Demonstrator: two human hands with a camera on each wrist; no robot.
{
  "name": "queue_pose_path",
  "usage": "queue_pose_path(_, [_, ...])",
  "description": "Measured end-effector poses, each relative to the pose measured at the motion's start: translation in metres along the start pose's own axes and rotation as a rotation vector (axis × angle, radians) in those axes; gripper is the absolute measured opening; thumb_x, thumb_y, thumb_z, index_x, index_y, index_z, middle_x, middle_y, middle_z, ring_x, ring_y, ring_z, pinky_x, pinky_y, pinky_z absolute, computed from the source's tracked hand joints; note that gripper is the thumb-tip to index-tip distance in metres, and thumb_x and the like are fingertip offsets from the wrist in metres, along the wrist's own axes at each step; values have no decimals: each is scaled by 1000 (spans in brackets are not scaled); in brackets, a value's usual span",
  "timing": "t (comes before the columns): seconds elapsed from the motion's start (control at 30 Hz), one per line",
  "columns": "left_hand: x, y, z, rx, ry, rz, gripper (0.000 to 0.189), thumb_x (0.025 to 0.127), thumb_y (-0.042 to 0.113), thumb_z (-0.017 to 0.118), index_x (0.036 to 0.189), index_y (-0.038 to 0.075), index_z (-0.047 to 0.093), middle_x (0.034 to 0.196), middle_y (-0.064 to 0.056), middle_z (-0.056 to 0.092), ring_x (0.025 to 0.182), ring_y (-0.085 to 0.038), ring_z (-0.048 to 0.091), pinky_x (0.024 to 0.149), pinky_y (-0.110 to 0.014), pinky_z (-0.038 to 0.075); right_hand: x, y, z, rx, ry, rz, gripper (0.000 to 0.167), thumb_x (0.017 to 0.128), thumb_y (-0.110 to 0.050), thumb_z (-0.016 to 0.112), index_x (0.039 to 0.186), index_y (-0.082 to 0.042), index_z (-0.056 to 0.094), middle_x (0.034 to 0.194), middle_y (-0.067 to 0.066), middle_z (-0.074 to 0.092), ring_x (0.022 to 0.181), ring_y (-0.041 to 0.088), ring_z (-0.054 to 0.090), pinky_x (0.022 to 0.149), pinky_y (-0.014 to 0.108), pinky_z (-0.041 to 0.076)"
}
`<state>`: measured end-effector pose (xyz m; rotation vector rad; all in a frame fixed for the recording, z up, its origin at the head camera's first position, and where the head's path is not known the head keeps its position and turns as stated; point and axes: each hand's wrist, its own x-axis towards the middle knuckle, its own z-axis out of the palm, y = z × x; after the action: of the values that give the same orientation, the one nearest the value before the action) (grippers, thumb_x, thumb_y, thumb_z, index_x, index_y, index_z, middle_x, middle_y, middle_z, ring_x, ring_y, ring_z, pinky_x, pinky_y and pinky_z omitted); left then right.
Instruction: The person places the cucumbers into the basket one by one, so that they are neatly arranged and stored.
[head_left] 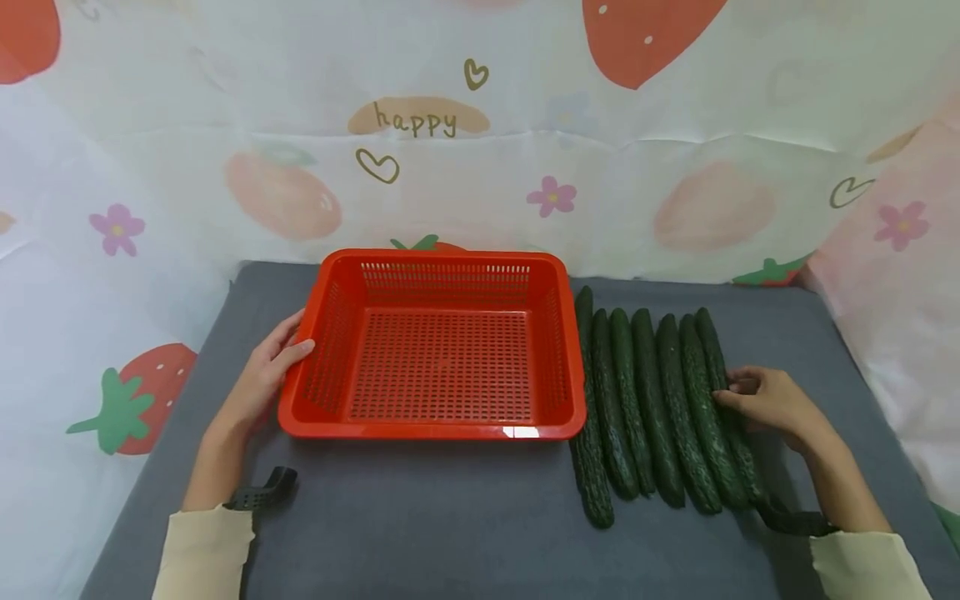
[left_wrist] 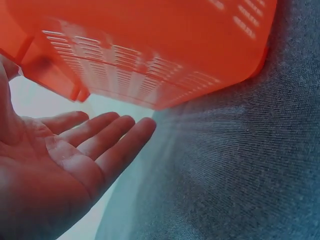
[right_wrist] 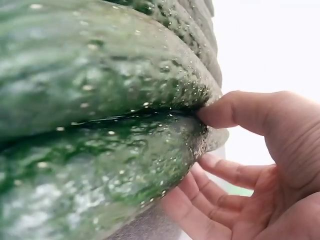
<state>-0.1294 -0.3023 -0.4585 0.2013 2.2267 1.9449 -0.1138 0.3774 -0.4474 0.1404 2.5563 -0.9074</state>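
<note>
An orange-red plastic basket (head_left: 442, 429) with slotted walls and a latticed bottom stands on the grey cloth, nothing inside it. At its left side, my left hand (head_left: 262, 371) rests the thumb on the rim; in the left wrist view the other fingers (left_wrist: 107, 137) extend straight, beside the outer wall. Several long dark green cucumbers (head_left: 651, 408) lie side by side to the basket's right. My right hand (head_left: 780, 404) pinches the rightmost cucumber (head_left: 738, 450), thumb on top by the groove to its neighbour (right_wrist: 115, 65), fingers curled along its outer side.
Grey cloth (head_left: 420, 525) covers the table. A pale curtain printed with strawberries, flowers and hearts (head_left: 480, 192) hangs behind the table and at both sides. The basket's right rim overlaps the leftmost cucumber (head_left: 596, 492) in the head view. Black straps (head_left: 262, 492) sit on the wrists.
</note>
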Motion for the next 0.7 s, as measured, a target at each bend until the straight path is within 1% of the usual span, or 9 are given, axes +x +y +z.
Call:
queue_pose_path(0.1, [0,0,-1,-80,-34,-1,63,112,21,48,167,7,22,137,10,61,107,-3,71,88,-22,62,4,-2,-3,33,-31,44,70,108,-30,58,153,17,33,149,48,43,127,60,56,84,48,65])
queue_pose_path(0.17, [0,0,-2,-111,-51,-4,59,113,21,48,166,6,26,133,8,65,105,-4,73,87,-23,62,4,-3,-3,34,-35,54,69,108,-29,57,153,17,32,150,48,41,128,62,55,84,49,65])
queue_pose_path(0.37, [-2,1,-5,-224,-95,-33,46,113,20,46,158,14,39,126,7,72,102,-8,76,87,-27,64,3,-8,1,-2,2,51,68,108,-29,57,153,17,34,150,47,42,127,61,55,81,47,65])
queue_pose_path(0.43, [-3,1,-5,-259,-114,-26,44,113,19,44,157,16,41,125,6,72,103,-8,76,87,-27,64,3,-10,3,-26,25,40,69,108,-30,59,151,18,36,149,46,44,125,61,56,79,47,65])
queue_pose_path(0.5, [-3,0,-5,-283,-135,-5,43,114,18,42,157,15,41,126,5,72,104,-9,75,88,-27,64,2,-10,5,-63,55,26,68,107,-30,60,150,18,39,147,45,47,123,60,57,78,48,63])
queue_pose_path(0.57, [-3,-2,-4,-286,-145,20,44,114,16,40,158,13,40,128,4,71,105,-9,75,89,-27,63,-1,-10,6,-114,88,19,68,106,-31,61,149,18,41,145,44,50,121,60,58,79,51,61])
queue_pose_path(0.63, [-3,-4,-3,-282,-136,38,45,113,15,40,159,12,39,129,3,71,106,-9,75,90,-28,63,-3,-11,6,-165,113,21,67,105,-32,62,148,16,43,144,43,52,120,60,58,79,54,57])
queue_pose_path(0.7, [-4,-6,-1,-275,-106,44,46,113,16,42,159,11,38,129,3,71,105,-9,76,89,-28,63,-5,-12,6,-222,129,24,67,104,-33,62,148,15,44,142,42,55,117,60,59,79,57,55])
